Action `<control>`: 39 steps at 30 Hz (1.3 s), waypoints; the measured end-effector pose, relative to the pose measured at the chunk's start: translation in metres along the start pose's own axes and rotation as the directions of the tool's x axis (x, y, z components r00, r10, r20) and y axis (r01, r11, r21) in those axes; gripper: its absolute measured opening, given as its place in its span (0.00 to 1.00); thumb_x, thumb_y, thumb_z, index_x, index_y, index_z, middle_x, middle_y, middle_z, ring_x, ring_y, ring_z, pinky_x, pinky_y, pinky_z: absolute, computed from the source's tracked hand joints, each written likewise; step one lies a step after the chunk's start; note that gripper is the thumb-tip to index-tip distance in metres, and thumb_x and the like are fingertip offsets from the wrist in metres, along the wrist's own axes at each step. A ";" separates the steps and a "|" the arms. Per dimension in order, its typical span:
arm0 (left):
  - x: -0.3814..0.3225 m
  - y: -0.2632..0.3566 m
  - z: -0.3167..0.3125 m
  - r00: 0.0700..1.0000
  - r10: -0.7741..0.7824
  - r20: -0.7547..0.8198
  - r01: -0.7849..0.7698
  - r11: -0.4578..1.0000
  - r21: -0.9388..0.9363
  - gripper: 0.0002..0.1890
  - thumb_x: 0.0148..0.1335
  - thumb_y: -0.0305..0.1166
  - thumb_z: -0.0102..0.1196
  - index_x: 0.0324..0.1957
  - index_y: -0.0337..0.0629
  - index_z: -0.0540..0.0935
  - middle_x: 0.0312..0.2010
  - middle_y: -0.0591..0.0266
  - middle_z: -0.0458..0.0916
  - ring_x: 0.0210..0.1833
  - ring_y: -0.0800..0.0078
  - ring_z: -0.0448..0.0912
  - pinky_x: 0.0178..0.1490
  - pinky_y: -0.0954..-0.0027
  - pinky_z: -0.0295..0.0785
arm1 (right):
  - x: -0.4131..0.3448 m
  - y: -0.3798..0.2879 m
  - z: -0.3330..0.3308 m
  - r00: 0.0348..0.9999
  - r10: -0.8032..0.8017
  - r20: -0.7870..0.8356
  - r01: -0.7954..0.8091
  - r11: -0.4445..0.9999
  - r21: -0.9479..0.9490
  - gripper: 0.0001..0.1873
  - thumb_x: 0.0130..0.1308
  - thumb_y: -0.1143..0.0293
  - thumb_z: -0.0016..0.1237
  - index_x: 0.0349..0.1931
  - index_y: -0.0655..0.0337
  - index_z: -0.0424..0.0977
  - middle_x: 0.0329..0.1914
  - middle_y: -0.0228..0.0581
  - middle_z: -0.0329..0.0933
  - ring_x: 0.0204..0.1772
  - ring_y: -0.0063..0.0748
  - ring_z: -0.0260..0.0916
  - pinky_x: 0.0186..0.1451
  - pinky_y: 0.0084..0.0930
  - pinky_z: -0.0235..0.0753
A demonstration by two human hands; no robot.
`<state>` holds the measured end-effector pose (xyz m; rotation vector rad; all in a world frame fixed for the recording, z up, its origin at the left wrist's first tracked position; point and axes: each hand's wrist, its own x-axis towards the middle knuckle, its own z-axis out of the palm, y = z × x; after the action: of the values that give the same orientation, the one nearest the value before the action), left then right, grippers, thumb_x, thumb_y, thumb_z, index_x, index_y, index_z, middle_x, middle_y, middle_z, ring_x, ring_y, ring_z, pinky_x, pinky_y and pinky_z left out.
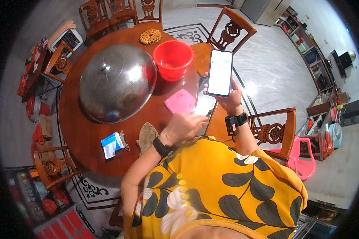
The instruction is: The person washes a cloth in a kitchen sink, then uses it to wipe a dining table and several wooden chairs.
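My right hand (232, 100) holds a smartphone (220, 73) upright with its lit screen facing me. My left hand (184, 127) is in front of my chest, slightly blurred, with its fingers loosely extended to the right and nothing seen in them. Just beyond it, a folded pink cloth (180, 101) lies near the edge of the round wooden table (86, 155). A brownish cloth (147, 136) is beside my left wrist, partly hidden by the forearm. Farther over stand a red plastic bucket (173, 61) and a large perforated metal dome cover (116, 86).
On the table are an opened blue-and-white packet (112, 145) and a woven trivet (150, 36). Carved wooden chairs surround it, one (272, 133) close by my right arm. A pink plastic chair (302, 161) stands farther right. Shelves (315, 64) line the right wall.
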<state>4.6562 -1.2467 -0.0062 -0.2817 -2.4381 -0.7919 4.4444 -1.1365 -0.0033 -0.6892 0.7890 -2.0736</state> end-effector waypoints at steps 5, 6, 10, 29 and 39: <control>-0.009 0.004 0.005 0.999 -0.039 -0.027 0.039 0.999 0.006 0.08 0.63 0.32 0.59 0.41 0.41 0.85 0.33 0.57 0.86 0.28 0.63 0.84 0.29 0.67 0.77 | 0.004 0.015 -0.007 0.988 0.146 -0.048 -0.141 0.985 0.104 0.35 0.78 0.49 0.20 0.73 0.67 0.50 0.71 0.67 0.59 0.60 0.68 0.72 0.60 0.60 0.76; -0.009 0.005 0.004 0.999 -0.039 -0.037 0.039 0.999 0.007 0.08 0.63 0.33 0.59 0.41 0.41 0.85 0.33 0.57 0.86 0.28 0.63 0.84 0.29 0.66 0.77 | 0.005 0.018 -0.004 0.988 0.150 -0.036 -0.145 0.983 0.114 0.34 0.77 0.49 0.19 0.74 0.67 0.50 0.71 0.66 0.59 0.61 0.68 0.72 0.60 0.60 0.75; -0.002 0.016 -0.004 0.995 -0.044 -0.085 0.047 0.998 0.033 0.11 0.64 0.33 0.58 0.45 0.38 0.84 0.33 0.55 0.86 0.28 0.61 0.84 0.28 0.66 0.76 | 0.005 0.022 0.001 0.984 0.174 -0.027 -0.169 0.976 0.138 0.33 0.77 0.53 0.19 0.73 0.68 0.50 0.71 0.66 0.59 0.61 0.68 0.72 0.62 0.58 0.75; 0.057 0.027 0.009 0.981 -0.047 -0.186 0.081 0.981 0.175 0.25 0.63 0.37 0.60 0.59 0.33 0.78 0.23 0.54 0.81 0.21 0.62 0.80 0.29 0.64 0.74 | -0.012 0.014 0.017 0.993 0.087 -0.082 -0.085 0.996 0.033 0.28 0.78 0.62 0.21 0.66 0.76 0.60 0.62 0.64 0.71 0.57 0.55 0.77 0.60 0.47 0.80; 0.059 0.022 0.014 0.975 -0.058 -0.217 0.100 0.977 0.188 0.25 0.62 0.36 0.61 0.59 0.33 0.78 0.23 0.55 0.80 0.21 0.64 0.80 0.27 0.65 0.73 | -0.009 0.016 0.003 0.991 0.078 -0.104 -0.086 0.994 -0.065 0.28 0.77 0.59 0.23 0.66 0.74 0.61 0.61 0.60 0.72 0.59 0.50 0.77 0.62 0.48 0.79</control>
<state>4.6090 -1.2192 0.0277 -0.0228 -2.3152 -0.5737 4.4593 -1.1376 -0.0145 -0.5830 0.9354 -2.0269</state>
